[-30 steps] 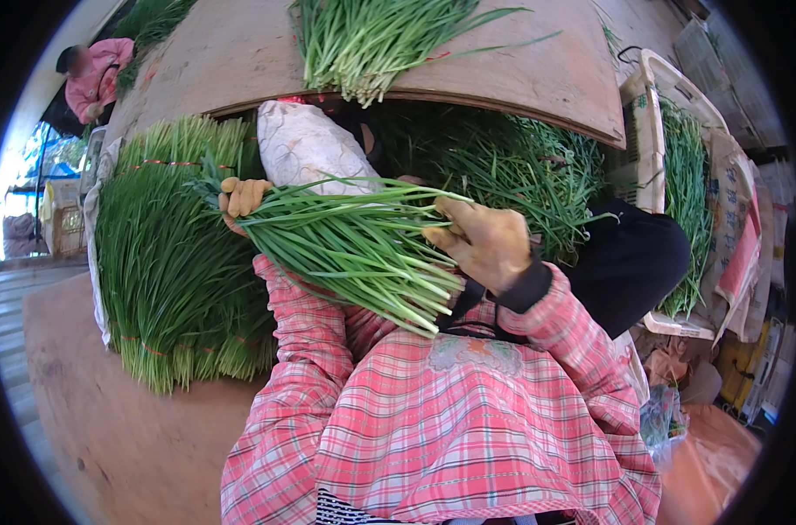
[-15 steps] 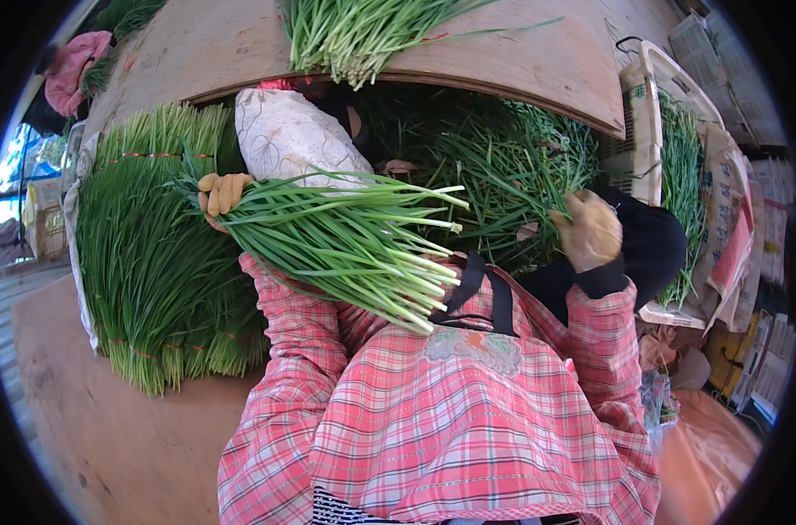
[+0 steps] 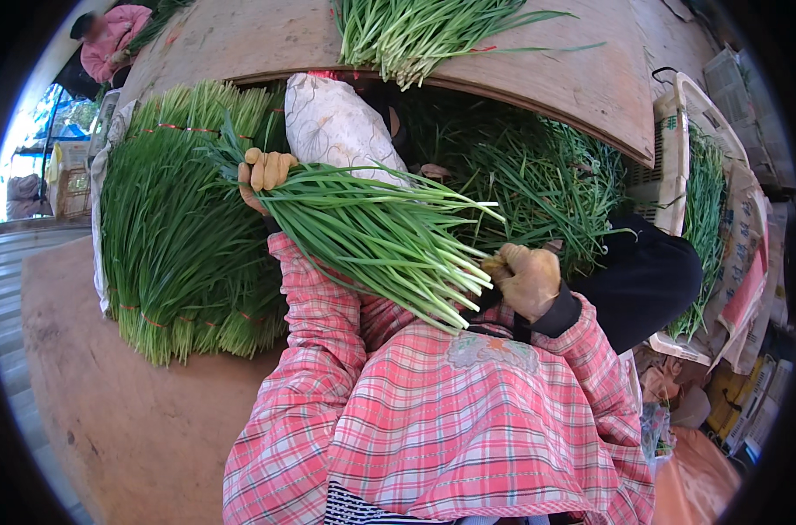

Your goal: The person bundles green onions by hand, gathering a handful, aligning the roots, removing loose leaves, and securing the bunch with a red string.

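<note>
My left hand (image 3: 266, 175), in a tan glove, is closed round the leafy end of a loose bunch of garlic chives (image 3: 376, 232). The bunch lies slantwise across my front, its pale stem ends pointing right. At those ends is my gloved right hand (image 3: 529, 282), its fingers curled together against the stem tips; what they pinch, if anything, is hidden. Beneath and beyond the bunch, a whitish sack-like bundle (image 3: 336, 127) covers part of my leg area. Loose green leaves (image 3: 547, 188) lie heaped past my right hand.
Banded chive bundles (image 3: 188, 219) are stacked at left on a wooden board (image 3: 135, 394). Ahead, a raised plywood board (image 3: 582, 79) carries another chive pile (image 3: 415, 35). A pale plastic crate (image 3: 673, 166) with greens stands at right. Another person (image 3: 113, 44) sits far left.
My right hand has come from the leaf heap toward me and left, to the stem ends, its fingers curling in. My left hand still grips the bunch. The whole view has shifted.
</note>
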Available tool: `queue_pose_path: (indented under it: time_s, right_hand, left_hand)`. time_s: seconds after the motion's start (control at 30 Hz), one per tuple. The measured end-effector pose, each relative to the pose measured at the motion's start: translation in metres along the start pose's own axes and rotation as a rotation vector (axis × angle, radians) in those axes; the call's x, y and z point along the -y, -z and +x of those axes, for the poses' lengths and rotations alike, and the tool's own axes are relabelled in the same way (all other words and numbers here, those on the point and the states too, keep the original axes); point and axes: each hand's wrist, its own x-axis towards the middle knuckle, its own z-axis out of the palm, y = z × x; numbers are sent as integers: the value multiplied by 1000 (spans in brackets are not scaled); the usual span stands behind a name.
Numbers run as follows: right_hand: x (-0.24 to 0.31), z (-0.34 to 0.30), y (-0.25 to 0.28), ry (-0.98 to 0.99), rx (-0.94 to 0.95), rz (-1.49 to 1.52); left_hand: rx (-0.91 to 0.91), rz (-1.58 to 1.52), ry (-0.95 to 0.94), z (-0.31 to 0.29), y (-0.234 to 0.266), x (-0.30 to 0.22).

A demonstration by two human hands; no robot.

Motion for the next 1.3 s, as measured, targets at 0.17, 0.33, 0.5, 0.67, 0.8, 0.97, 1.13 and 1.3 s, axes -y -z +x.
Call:
queue_pose_path:
  time_s: [0.17, 0.33, 0.5, 0.67, 0.8, 0.97, 1.13, 1.3]
  right_hand:
    - [-65, -22, 30, -189, -94, -61]
    - [-77, -16, 66, -228, -68, -357]
    - [-50, 12, 75, 126, -380, -200]
    - [-9, 31, 95, 186, -164, 374]
    - [20, 50, 90, 508, -290, 613]
    - [47, 60, 93, 283, -51, 1144]
    - [-8, 66, 79, 196, -12, 1516]
    - [-15, 63, 81, 527, 201, 1992]
  left_hand:
    - [-13, -33, 2, 1, -3, 2]
    - [24, 21, 30, 24, -38, 9]
    - [46, 308, 286, 87, -114, 25]
    - [-40, 519, 578, 141, -182, 72]
    - [-132, 663, 811, 166, -229, 137]
    - [-303, 711, 929, 182, -265, 234]
    - [-241, 745, 1375, 201, -252, 291]
    - [-26, 641, 1188, 200, -208, 283]
